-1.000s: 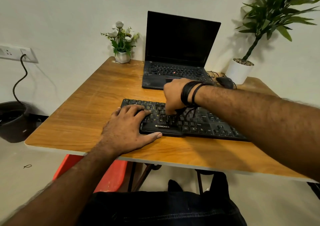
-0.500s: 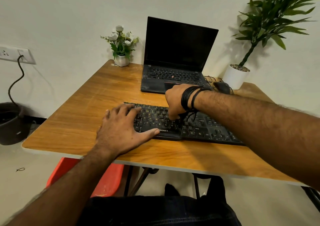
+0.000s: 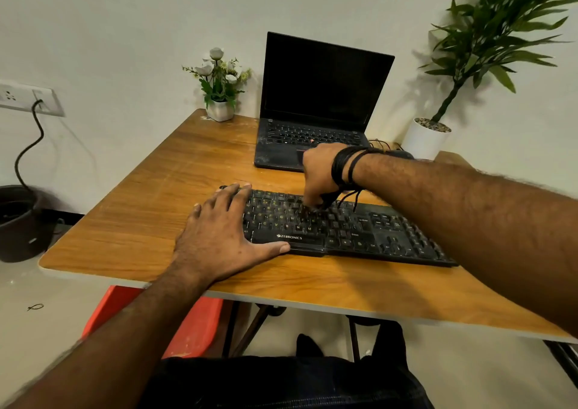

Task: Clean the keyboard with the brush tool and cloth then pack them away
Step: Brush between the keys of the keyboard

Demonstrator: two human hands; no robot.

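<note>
Black Zebronics keyboard (image 3: pixel 359 230) at surface (image 3: pixel 131 221) centre. Left hand (image 3: pixel 223 236) flat on its 9 o'clock end, fingers spread. Right hand (image 3: pixel 319 174) fingers curled down onto keys (possibly pinching brush, hidden).

Left hand (image 3: pixel 219 233) slid left along keyboard (image 3: pixel 359 230).

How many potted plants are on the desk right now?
2: a small white-flowered plant in a white pot at the wooden desk's far left corner, and a tall green leafy plant in a white pot at the far right.
</note>
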